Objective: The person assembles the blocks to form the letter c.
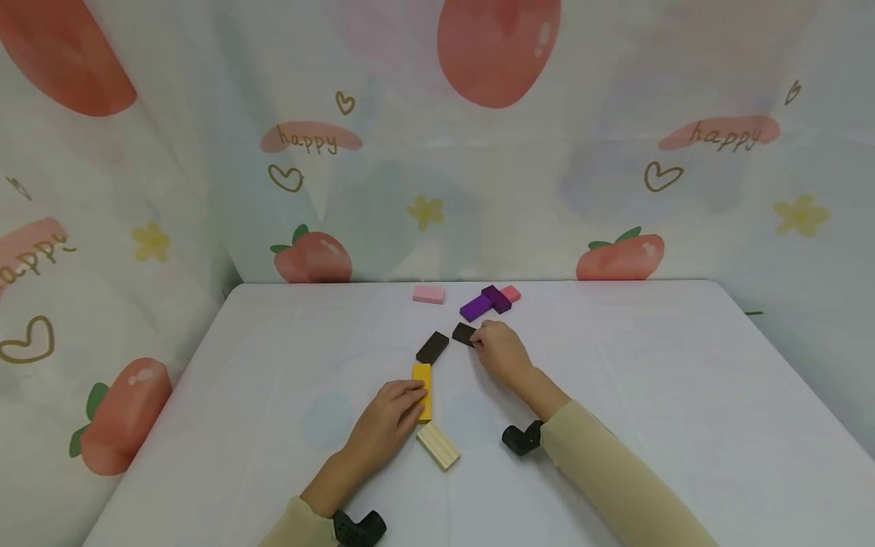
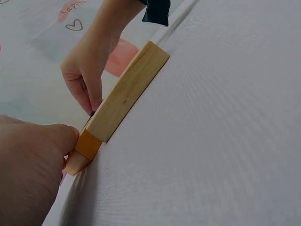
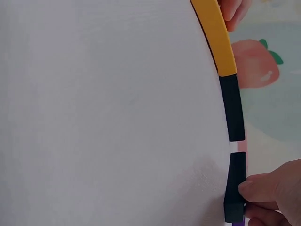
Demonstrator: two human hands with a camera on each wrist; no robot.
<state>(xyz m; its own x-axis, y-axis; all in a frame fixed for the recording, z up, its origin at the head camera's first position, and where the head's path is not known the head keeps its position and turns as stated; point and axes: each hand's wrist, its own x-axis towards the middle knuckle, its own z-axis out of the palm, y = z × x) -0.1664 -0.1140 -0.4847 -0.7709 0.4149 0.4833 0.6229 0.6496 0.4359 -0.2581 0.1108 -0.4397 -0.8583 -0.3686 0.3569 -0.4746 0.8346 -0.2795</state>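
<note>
A yellow block [image 1: 422, 372] lies lengthwise on the table, and my left hand [image 1: 384, 425] holds it from the left side. My right hand [image 1: 506, 355] pinches the right end of a black block [image 1: 462, 333] farther back. Between them lies a second black block [image 1: 433, 347], slanted, its near end against the yellow block's far end. A plain wooden block [image 1: 438, 446] with grooved lines sits at the yellow block's near end, angled to the right. In the right wrist view a small gap separates the held black block [image 3: 235, 179] from the other black block [image 3: 233, 108].
At the table's back are a pink block [image 1: 428, 295], a purple block [image 1: 476, 308], a darker purple block [image 1: 497, 298] touching it, and a coral block [image 1: 510, 293] partly behind. A printed cloth [image 1: 478, 190] hangs behind the white table [image 1: 615, 380].
</note>
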